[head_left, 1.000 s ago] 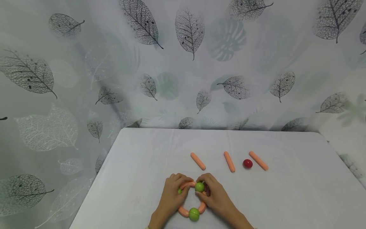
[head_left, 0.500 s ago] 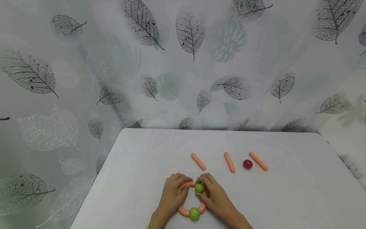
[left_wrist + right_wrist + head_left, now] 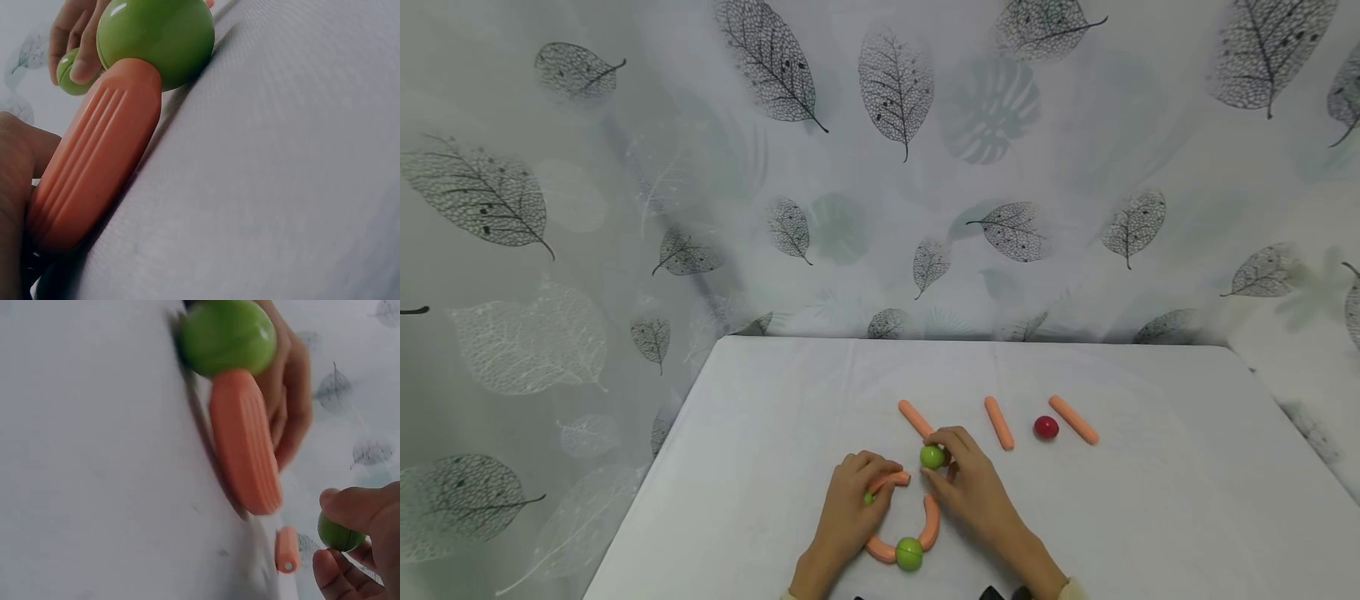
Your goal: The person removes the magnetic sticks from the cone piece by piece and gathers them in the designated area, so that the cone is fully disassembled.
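Note:
My right hand (image 3: 968, 483) pinches a green ball (image 3: 932, 457) between thumb and fingers, held apart from the other pieces; the right wrist view shows the same ball (image 3: 340, 536). My left hand (image 3: 856, 504) holds a curved orange piece (image 3: 895, 478) at the upper left of a partial ring. Another green ball (image 3: 868, 498) peeks out from under that hand. Lower down, a curved orange piece (image 3: 880, 550) meets a grooved green ball (image 3: 909, 554), which joins a further curved orange piece (image 3: 931, 527) on the right. The left fingertips are partly hidden.
Straight orange sticks lie farther back on the white table (image 3: 775, 433): one (image 3: 916, 418) beyond my right hand, one (image 3: 999, 422) right of it, another (image 3: 1073, 419) at the far right. A red ball (image 3: 1047, 427) sits between those two. Leaf-patterned cloth (image 3: 850, 167) hangs behind.
My right hand has lifted the green ball off the ring, moving it back and slightly right. The right curved piece's upper end is now uncovered. My left hand has barely moved.

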### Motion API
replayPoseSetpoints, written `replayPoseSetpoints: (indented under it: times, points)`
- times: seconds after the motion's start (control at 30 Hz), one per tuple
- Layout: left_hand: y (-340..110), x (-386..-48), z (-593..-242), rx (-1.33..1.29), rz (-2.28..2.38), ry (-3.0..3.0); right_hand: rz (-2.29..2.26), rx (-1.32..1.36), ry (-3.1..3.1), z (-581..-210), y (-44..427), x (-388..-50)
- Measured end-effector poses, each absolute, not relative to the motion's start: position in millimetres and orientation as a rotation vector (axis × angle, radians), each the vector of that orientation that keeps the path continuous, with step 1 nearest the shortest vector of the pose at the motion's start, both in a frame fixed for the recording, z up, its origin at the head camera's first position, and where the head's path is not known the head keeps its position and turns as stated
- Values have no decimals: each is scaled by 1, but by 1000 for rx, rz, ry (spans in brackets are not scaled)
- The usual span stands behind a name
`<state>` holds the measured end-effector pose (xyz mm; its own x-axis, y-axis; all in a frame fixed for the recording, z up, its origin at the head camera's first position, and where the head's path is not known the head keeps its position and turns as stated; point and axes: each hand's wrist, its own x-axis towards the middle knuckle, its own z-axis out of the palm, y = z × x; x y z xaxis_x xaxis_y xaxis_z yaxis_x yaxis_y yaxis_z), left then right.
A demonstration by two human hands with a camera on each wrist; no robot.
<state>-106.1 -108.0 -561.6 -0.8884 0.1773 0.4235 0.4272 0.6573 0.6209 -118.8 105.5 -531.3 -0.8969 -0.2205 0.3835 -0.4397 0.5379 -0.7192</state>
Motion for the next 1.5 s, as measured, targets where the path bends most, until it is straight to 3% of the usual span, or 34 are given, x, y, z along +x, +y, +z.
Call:
replayPoseSetpoints:
  times: [0.7,1.5]
  points:
    - [-107,-114,-567,-345,-1023,-2427,1120,157,-2618,-530,123,-172]
    - [-113,-110,-564,-200,-1227,-2459,1085,100,-2746,-533,117,-170]
